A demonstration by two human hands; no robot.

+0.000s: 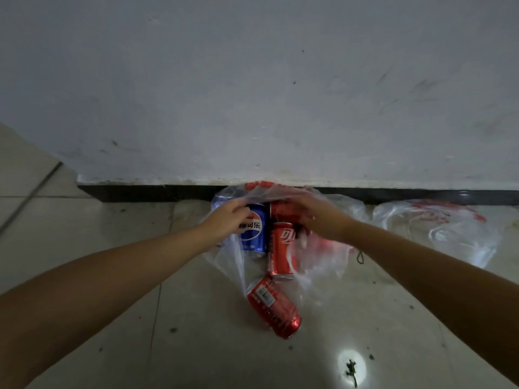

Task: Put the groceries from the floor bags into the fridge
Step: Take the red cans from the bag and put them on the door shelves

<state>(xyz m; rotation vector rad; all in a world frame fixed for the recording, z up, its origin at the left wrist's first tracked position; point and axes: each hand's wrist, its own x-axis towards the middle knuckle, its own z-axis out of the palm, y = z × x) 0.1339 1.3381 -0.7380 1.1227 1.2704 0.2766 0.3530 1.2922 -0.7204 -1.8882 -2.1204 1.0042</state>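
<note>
Left hand fingers curl on the blue can, right hand fingers grip the clear bag (cans inside).

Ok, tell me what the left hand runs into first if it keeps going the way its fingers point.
Most likely the blue can. The left hand points right and slightly away, fingertips already at that can's upper side inside the clear bag. Whether they touch it yet is unclear. Beyond it lies a red can.
</note>
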